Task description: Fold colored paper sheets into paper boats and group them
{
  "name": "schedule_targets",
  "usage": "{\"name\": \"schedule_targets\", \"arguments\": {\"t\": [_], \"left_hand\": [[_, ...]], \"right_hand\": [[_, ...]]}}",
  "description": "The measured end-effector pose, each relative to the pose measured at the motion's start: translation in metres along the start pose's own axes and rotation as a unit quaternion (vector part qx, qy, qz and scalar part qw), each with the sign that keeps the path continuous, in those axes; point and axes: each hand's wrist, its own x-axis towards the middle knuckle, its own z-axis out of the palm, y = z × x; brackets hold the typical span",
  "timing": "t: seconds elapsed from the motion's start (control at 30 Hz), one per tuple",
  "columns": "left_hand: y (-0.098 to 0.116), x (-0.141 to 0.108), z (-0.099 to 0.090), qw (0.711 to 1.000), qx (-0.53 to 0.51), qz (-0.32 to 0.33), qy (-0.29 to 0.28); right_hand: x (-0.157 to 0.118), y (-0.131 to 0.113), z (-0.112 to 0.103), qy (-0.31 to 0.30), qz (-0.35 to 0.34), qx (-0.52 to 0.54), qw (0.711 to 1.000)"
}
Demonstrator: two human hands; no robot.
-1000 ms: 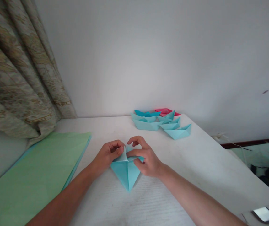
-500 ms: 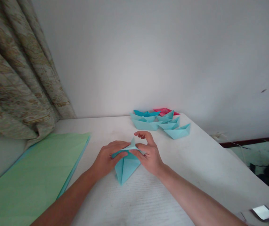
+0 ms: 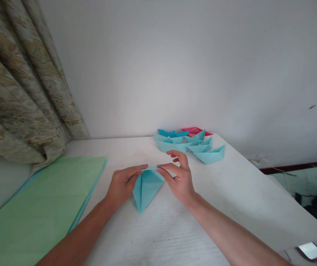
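In the head view, the left hand [image 3: 122,183] and the right hand [image 3: 181,181] are standing wider apart than half a second ago, and the peak of the folded light-blue paper [image 3: 149,189] that was sticking up between them is giving way to a flatter top edge. The left hand is pinching the left part of that edge between thumb and fingers. The right hand is pinching the right end between thumb and forefinger, its other fingers lifting clear and curling. The paper is sitting between and below both hands, its lower tip pointing toward the person; whether that tip is touching the white table [image 3: 158,240] I cannot tell. Beyond the right hand, light-blue paper boats [image 3: 209,157], a deeper blue boat [image 3: 172,134] and a pink boat [image 3: 194,130] are resting together. Left of the left hand, green paper [image 3: 47,203] is lying over blue sheets, a patterned curtain [image 3: 22,81] hanging beyond.
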Motion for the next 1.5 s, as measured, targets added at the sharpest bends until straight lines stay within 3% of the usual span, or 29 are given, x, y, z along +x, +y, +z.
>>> {"name": "schedule_targets", "arguments": {"t": [0.1,0.2,0.4,0.6,0.7,0.8,0.87,0.93,1.1,1.23,1.37,1.5], "left_hand": [[0.0,0.003,-0.001,0.995,0.002,-0.051,0.089],[-0.002,0.006,-0.004,0.981,0.021,-0.107,0.159],[-0.003,0.007,-0.007,0.974,0.003,-0.147,0.174],[0.002,0.004,0.0,0.975,-0.035,-0.141,0.169],[0.002,0.005,0.005,0.974,-0.104,-0.11,0.171],[-0.001,0.005,0.008,0.967,-0.2,-0.024,0.156],[-0.004,0.003,0.009,0.97,-0.197,0.045,0.134],[-0.005,0.002,0.009,0.983,-0.125,0.093,0.096],[-0.004,-0.001,0.007,0.988,0.026,0.152,0.032],[-0.001,-0.002,0.005,0.982,0.049,0.181,0.023],[0.0,-0.002,0.005,0.977,0.058,0.207,0.003],[0.0,-0.001,0.005,0.975,0.068,0.21,0.023]], "right_hand": [[0.0,0.002,0.001,0.007,0.02,0.009,1.0],[0.0,-0.002,-0.001,-0.052,-0.021,0.026,0.998],[0.0,-0.013,-0.005,-0.233,-0.163,-0.009,0.959],[-0.004,-0.015,0.001,-0.236,-0.211,-0.093,0.944],[-0.002,-0.012,0.002,-0.203,-0.183,-0.074,0.959],[0.001,-0.006,0.001,-0.125,-0.098,-0.02,0.987],[0.002,-0.002,0.001,-0.061,-0.029,-0.004,0.998],[0.001,0.001,0.002,-0.032,0.022,0.007,0.999],[-0.004,0.0,0.006,-0.094,0.056,0.069,0.992],[-0.006,-0.001,0.008,-0.142,0.07,0.095,0.983],[-0.005,-0.001,0.008,-0.153,0.094,0.12,0.976],[-0.003,-0.001,0.007,-0.154,0.114,0.14,0.971]]}}
